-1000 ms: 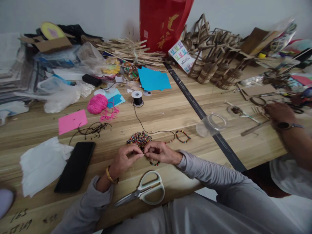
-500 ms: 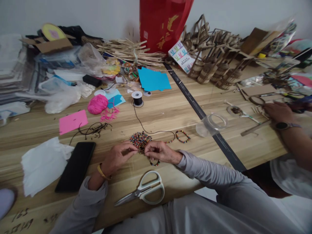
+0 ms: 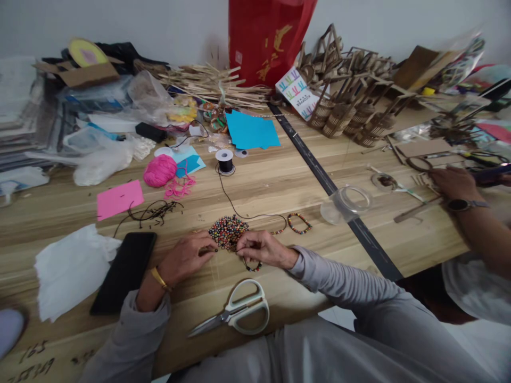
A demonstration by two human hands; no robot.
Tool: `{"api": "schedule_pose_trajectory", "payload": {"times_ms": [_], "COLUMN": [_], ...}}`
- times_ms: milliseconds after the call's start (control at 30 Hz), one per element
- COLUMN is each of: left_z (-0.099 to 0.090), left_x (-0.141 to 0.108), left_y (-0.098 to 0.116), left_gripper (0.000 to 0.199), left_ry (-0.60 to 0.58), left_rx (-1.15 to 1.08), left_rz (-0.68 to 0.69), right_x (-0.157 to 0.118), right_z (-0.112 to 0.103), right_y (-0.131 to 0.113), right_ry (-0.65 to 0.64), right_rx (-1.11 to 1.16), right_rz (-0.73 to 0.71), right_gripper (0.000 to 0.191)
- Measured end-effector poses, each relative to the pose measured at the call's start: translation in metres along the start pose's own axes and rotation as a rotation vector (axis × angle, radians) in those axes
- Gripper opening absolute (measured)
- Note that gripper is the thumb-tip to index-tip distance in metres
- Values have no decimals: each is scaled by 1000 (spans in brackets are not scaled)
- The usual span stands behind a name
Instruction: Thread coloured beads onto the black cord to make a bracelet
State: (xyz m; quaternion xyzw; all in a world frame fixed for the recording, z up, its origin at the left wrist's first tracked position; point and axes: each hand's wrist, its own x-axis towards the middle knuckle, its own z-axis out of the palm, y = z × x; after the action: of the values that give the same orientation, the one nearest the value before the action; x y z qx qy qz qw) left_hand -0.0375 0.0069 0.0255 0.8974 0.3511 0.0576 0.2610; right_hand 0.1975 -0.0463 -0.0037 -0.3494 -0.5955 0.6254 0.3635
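Observation:
A pile of small multicoloured beads [image 3: 227, 230] lies on the table between my hands. My left hand [image 3: 187, 260] is at the pile's left edge, with thumb and fingertips drawn together at a dark bead [image 3: 216, 249]. On the other side, my right hand [image 3: 265, 249] pinches a thin black cord, whose end is too small to make out. A short strung section of beads [image 3: 254, 267] hangs below these fingers. The black cord [image 3: 255, 217] runs from the spool [image 3: 224, 161] past more threaded beads. A beaded bracelet [image 3: 299, 223] lies to the right.
White-handled scissors [image 3: 247, 307] lie near the front edge. A black phone [image 3: 123, 274] and white tissue [image 3: 74, 268] are on the left. Pink yarn [image 3: 159, 171] sits behind; a clear plastic container [image 3: 346, 205] stands right. Another person's hand [image 3: 455, 183] works at far right.
My left hand has moved left, away from my right fingertips to the left edge of the bead pile. My right hand stays in place on the cord.

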Motion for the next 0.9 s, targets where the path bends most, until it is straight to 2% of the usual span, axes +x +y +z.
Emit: {"api": "schedule_pose_trajectory", "payload": {"times_ms": [133, 500, 900], "left_z": [4, 9, 16], "left_x": [0, 3, 5], "left_y": [-2, 5, 12], "left_gripper": [15, 19, 18], "left_ry": [-4, 47, 146], "left_rx": [15, -31, -33], "left_rz": [14, 66, 158], "right_x": [0, 0, 0], "right_z": [-1, -1, -1], "right_y": [-3, -6, 0], "right_ry": [10, -3, 13], "right_rx": [-47, -79, 8], "right_rz": [-53, -24, 43], "right_gripper": [33, 28, 38]}}
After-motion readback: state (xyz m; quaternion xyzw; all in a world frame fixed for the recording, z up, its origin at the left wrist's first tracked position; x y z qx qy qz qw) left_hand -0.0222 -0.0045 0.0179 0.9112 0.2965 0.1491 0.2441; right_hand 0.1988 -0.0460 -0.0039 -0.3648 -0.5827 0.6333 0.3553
